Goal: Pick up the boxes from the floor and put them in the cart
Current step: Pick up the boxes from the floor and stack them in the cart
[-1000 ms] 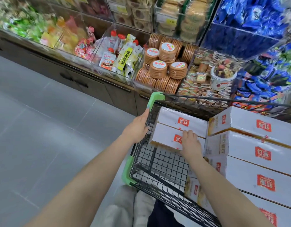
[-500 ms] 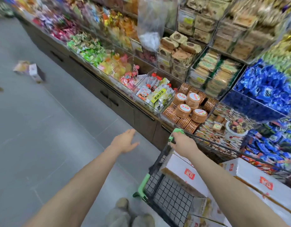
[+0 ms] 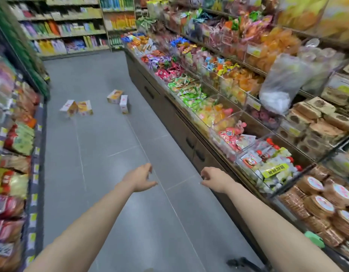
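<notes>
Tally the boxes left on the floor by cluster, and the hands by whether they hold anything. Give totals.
Boxes in the left cluster: 2
Boxes in the right cluster: 2
Total boxes on the floor: 4
Empty hands: 2, the left hand and the right hand
Hands holding a box: 0
Total hands: 2

Snack shelves (image 3: 238, 91); grey floor (image 3: 103, 154)

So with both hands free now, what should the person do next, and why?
Probably walk up the aisle toward the boxes on the floor. Both the left hand and right hand hold nothing, and the boxes lie well beyond reach.
</notes>
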